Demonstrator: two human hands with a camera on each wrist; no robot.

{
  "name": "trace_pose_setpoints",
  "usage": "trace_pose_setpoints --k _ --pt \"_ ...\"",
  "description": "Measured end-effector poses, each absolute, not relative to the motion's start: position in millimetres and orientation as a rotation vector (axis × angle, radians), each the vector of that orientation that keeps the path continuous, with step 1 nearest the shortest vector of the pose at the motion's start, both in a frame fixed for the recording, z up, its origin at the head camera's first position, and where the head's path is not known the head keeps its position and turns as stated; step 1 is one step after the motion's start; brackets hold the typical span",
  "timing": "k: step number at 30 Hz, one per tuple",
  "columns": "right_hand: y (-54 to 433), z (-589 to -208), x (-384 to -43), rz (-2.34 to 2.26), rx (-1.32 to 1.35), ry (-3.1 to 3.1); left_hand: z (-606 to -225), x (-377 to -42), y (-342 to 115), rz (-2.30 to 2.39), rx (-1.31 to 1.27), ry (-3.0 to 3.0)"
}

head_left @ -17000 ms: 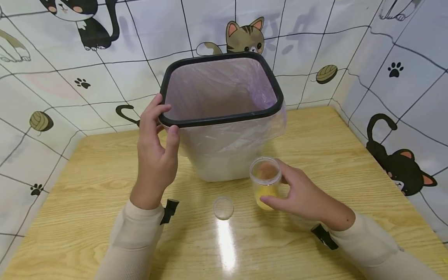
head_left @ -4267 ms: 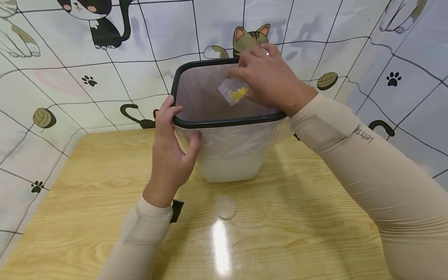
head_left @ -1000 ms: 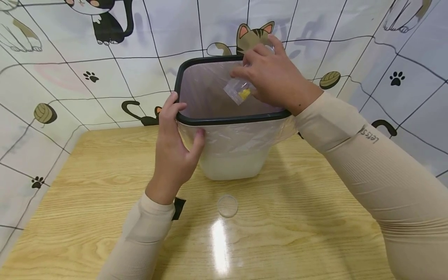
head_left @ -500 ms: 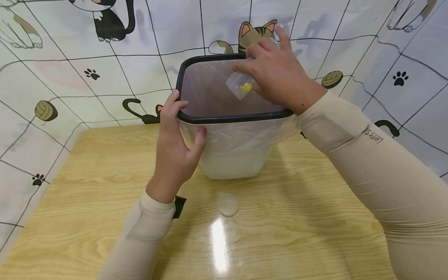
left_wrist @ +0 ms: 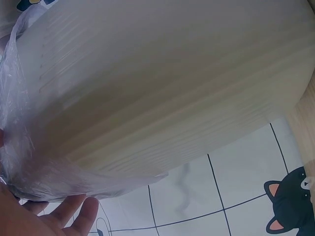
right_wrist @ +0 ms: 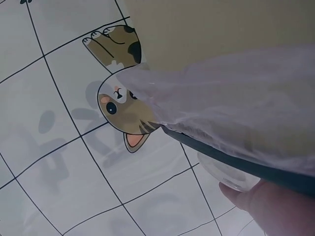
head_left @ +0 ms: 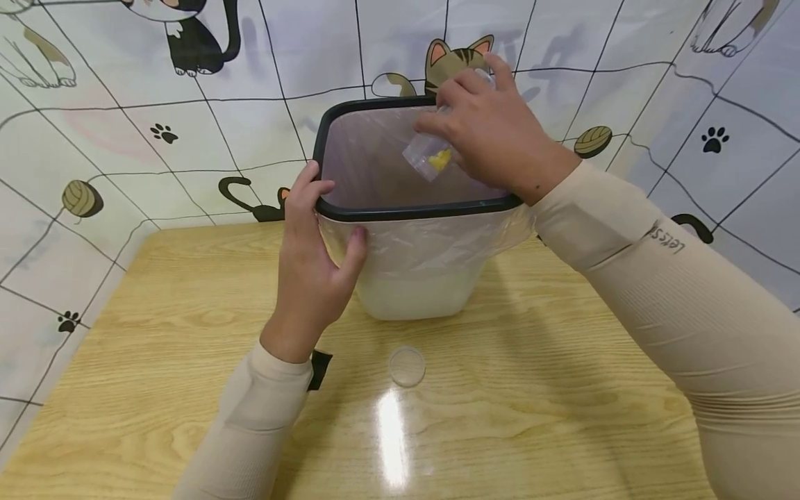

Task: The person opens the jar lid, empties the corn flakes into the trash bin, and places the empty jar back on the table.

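Observation:
A white trash bin (head_left: pixel 415 295) with a black rim (head_left: pixel 425 211) stands on the table, lined with a clear, slightly purple bag (head_left: pixel 375 149). My left hand (head_left: pixel 312 267) grips the bin's left corner, fingers over the rim and thumb against the front. Above the bin's opening, my right hand (head_left: pixel 494 132) holds a clear plastic jar (right_wrist: pixel 231 173), tilted and mostly hidden by the fingers in the head view. Below those fingers shows a small clear, square-looking packet (head_left: pixel 425 157) with yellow bits in it; whether it lies partly inside the jar cannot be told.
A round clear lid (head_left: pixel 407 367) lies on the wooden table (head_left: pixel 512 430) in front of the bin. Behind and at both sides stands a white wall covering (head_left: pixel 300 55) with printed cats and grid lines. The bin's floor is hidden.
Since the oldest frame, my right hand has lifted the jar from beside the bin to over its opening and tipped it. Over the last second, both hands stay almost still.

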State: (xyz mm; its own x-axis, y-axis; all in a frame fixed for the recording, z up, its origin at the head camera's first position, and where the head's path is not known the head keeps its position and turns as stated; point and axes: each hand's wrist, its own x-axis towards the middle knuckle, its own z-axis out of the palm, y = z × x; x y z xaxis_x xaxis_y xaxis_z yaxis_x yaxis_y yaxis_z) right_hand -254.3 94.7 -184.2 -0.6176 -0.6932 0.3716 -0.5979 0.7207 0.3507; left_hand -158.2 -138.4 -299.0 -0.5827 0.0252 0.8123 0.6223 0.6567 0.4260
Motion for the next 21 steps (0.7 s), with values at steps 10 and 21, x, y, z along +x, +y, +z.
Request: trace_pose_setpoints --k 10,21 --pt "94.7 -183.1 -254.1 -0.28 1.006 -2.384 -298.5 -158.8 -138.5 -0.911 -0.508 -2.037" --pt "92.6 -183.7 -252.8 -0.299 0.999 -2.36 -300.0 -158.8 -139.1 -0.904 -0.5 -2.036"
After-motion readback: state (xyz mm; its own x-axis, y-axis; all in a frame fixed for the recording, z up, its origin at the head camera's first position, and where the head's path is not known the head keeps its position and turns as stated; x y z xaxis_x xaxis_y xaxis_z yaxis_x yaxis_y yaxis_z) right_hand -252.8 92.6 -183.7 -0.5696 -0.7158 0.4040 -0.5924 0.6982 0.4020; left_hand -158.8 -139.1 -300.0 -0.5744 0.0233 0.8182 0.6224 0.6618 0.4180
